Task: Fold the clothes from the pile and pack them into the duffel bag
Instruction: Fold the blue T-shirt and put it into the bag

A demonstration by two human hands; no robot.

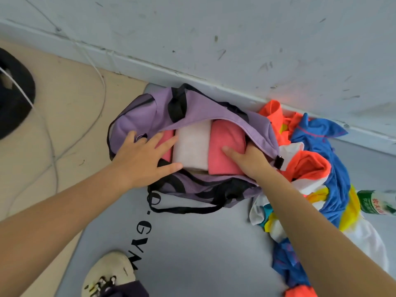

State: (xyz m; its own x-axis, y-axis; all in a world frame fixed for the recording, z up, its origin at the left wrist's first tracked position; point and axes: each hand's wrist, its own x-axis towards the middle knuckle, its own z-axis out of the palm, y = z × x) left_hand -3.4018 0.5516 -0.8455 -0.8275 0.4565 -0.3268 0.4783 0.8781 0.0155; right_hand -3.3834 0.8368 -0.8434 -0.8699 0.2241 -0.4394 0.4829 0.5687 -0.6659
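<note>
Nearest the lens: two bare forearms, stretched down toward the floor, with a pale shoe (107, 273) beside the left one.

Left hand (139, 155): released, fingers straight and spread, pressed flat across the near-left lip of the purple duffel bag (141, 116) and onto a pink folded piece (168, 144) at that end. Right hand (250, 159): thumb laid on top of the coral folded garment (227, 142), fingers sunk out of sight between it and the bag's right end. Grasping or merely pushing, could not tell.

Judged as the packing step, seating the coral garment beside the others. Next move likely called for drawing the right hand out without dragging the fold open, then turning to the pile.

Bag unzipped and lying on the grey mat (203, 243), against the foot of the wall. Inside, three folded pieces side by side — pink at the left, a cream folded piece (192, 144) in the middle, coral at the right — touching one another and filling the opening.

Pile of unfolded clothes (317, 168) heaped just right of the bag, orange, blue, white and yellow — plenty left to fold. Green-labelled bottle (377, 202) beyond it at the right edge. Grey cable (102, 86) trailing over the tan floor at the left.
</note>
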